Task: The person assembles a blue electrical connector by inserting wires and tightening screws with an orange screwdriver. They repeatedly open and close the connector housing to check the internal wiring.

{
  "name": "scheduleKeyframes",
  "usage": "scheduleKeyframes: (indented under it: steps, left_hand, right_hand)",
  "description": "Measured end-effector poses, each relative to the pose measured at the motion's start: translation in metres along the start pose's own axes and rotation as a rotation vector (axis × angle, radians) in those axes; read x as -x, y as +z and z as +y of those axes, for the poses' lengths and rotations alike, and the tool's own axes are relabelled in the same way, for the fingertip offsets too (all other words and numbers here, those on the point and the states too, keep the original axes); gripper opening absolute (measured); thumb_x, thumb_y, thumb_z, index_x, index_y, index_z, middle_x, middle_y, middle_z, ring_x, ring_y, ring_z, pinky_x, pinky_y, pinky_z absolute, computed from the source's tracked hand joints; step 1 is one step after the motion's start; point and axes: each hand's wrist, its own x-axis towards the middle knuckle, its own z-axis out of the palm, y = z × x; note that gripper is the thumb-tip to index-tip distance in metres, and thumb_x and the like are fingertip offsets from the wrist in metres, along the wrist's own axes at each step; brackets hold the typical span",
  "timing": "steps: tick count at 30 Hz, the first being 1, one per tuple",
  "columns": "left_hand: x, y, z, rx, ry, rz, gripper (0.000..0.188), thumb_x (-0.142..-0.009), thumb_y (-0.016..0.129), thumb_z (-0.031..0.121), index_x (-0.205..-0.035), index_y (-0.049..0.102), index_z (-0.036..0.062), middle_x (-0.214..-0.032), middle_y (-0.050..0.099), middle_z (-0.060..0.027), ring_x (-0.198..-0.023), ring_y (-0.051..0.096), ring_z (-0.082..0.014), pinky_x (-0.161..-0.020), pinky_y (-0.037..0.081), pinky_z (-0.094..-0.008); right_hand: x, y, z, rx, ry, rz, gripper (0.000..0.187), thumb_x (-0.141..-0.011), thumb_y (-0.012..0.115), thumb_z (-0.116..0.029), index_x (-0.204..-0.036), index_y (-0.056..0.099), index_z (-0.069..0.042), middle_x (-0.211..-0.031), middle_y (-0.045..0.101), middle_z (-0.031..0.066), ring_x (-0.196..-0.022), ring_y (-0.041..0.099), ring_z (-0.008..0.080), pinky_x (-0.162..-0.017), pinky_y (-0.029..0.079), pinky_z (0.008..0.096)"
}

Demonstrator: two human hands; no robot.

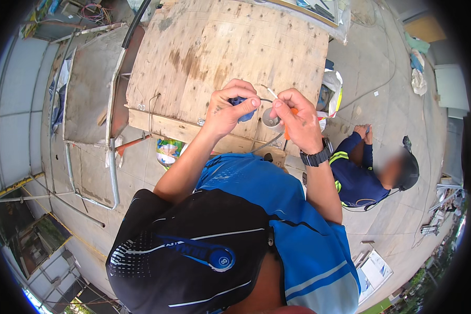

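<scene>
Both my hands are raised close together over the near edge of a plywood board. My left hand (230, 107) is closed around a dark blue, rounded piece (242, 109), which looks like a plug or connector. A thin dark cable (265, 99) runs from it toward my right hand (298, 116). That hand, with a black watch (317, 153) on its wrist, pinches a thin pale wire end (271, 91). Something orange (287, 131), perhaps a tool handle, shows beneath its fingers; the rest is hidden. Between my hands, a grey round object (271, 119) lies on the board.
The plywood board (219, 47) has a raised near edge. Left of it stands a metal-framed cart (89, 94). Another person (366, 170) in a navy top sits low at the right. A white bag (332, 86) is beside the board; a cable (369, 94) crosses the floor.
</scene>
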Motion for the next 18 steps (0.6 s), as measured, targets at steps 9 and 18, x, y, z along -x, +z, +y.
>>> scheduleKeyframes:
  steps: [9,18]
  left_hand:
    - [0.003,0.000,0.013,-0.142,0.069,0.007,0.010,-0.084,0.072,0.011,-0.086,0.072,0.0015,-0.090,0.063,-0.0046,-0.079,0.059,-0.0125,-0.065,0.046,-0.0257]
    - [0.005,0.013,-0.009,0.914,-0.611,0.056,0.042,-0.096,0.048,0.046,-0.103,0.060,0.0065,-0.103,0.061,-0.0119,-0.089,0.063,-0.0251,-0.072,0.057,-0.0425]
  right_hand:
    - [0.009,0.001,-0.004,0.140,-0.060,-0.030,0.015,-0.093,0.060,-0.014,-0.098,0.058,0.001,-0.068,0.061,0.0059,-0.061,0.056,0.0090,-0.056,0.044,0.0254]
    - [0.015,0.007,0.011,0.234,-0.112,0.192,0.013,-0.095,0.056,-0.013,-0.093,0.057,0.000,-0.069,0.064,0.0084,-0.059,0.058,0.0109,-0.055,0.045,0.0267]
